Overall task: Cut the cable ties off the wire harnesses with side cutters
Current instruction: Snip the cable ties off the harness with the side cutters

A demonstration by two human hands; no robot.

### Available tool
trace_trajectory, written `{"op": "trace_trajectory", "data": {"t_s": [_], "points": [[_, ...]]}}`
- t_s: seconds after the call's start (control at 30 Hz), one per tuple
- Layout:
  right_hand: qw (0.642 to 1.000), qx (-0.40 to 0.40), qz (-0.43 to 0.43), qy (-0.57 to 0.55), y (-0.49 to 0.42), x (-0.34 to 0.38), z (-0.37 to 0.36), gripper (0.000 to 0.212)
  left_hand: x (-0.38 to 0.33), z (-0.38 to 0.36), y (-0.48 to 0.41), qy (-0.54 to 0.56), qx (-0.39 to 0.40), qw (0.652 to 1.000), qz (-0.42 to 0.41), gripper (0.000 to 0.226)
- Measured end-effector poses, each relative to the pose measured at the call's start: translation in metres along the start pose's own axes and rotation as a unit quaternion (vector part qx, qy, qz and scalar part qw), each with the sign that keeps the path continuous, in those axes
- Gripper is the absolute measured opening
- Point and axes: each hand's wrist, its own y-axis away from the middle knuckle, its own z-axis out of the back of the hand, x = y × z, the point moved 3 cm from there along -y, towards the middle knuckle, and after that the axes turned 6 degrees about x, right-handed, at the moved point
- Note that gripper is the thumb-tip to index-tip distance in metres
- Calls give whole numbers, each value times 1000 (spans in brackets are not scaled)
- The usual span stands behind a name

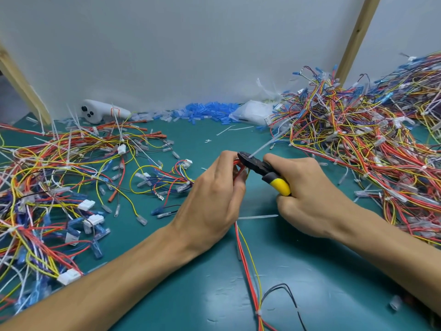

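Observation:
My left hand [214,194] grips a wire harness [247,254] of red and yellow wires at the middle of the green mat; the wires trail from under the hand toward the front edge. My right hand [303,187] grips the side cutters [260,169], which have black jaws and yellow handles. The jaws sit at the harness beside my left fingertips, against a white cable tie [262,147] whose tail sticks up to the right. Another white tie [258,312] binds the same harness near the front edge. Whether the jaws are closed on the tie is hidden.
A large heap of tied harnesses [372,139] fills the right side. Loose harnesses [59,177] spread over the left. A white controller [100,113], blue sleeves [207,112] and a plastic bag [253,112] lie along the back wall. A cut tie [257,217] lies between my hands.

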Motion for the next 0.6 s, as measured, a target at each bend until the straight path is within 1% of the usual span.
{"op": "trace_trajectory", "data": {"t_s": [0.07, 0.3, 0.37, 0.5, 0.6], "points": [[1000, 0, -6, 2, 1, 1, 0, 26, 0, 0, 0, 2, 1, 1000, 1, 8], [1000, 3, -15, 5, 1, 3, 0, 28, -1, 1, 0, 5, 2, 1000, 4, 7], [1000, -1, -9, 16, 1, 4, 1, 25, -1, 2, 1, 7, -1, 1000, 0, 6], [999, 2, 11, 48, 0, 3, 3, 12, -1, 2, 0, -6, 1, 1000, -6, 3], [999, 3, 13, 46, -1, 1, 5, 9, -2, 1, -1, -26, 4, 1000, -15, 3]]}}
